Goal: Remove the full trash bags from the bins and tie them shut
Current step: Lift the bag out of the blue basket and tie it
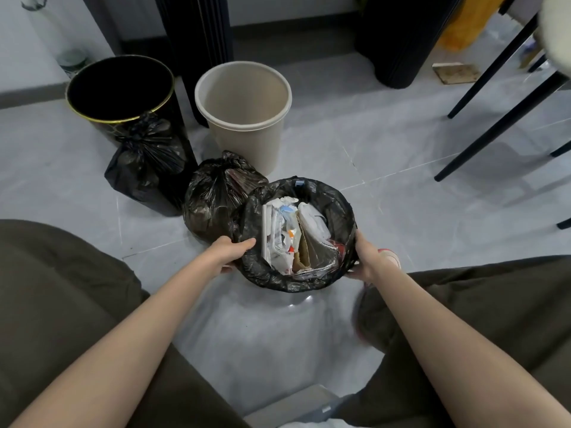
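Note:
A bin lined with a black trash bag stands on the floor in front of me, full of paper, cardboard and wrappers. My left hand grips the bag-covered rim on its left side, thumb over the top. My right hand holds the rim on the right side, fingers curled under it. Two tied black bags lie on the floor: one right behind the full bin, another leaning on a black bin. A beige bin stands with nothing inside.
Black chair legs stand at the right. Dark ribbed columns rise at the back, with a yellow bag beyond. My knees in dark trousers flank the bin. Grey tiled floor lies around.

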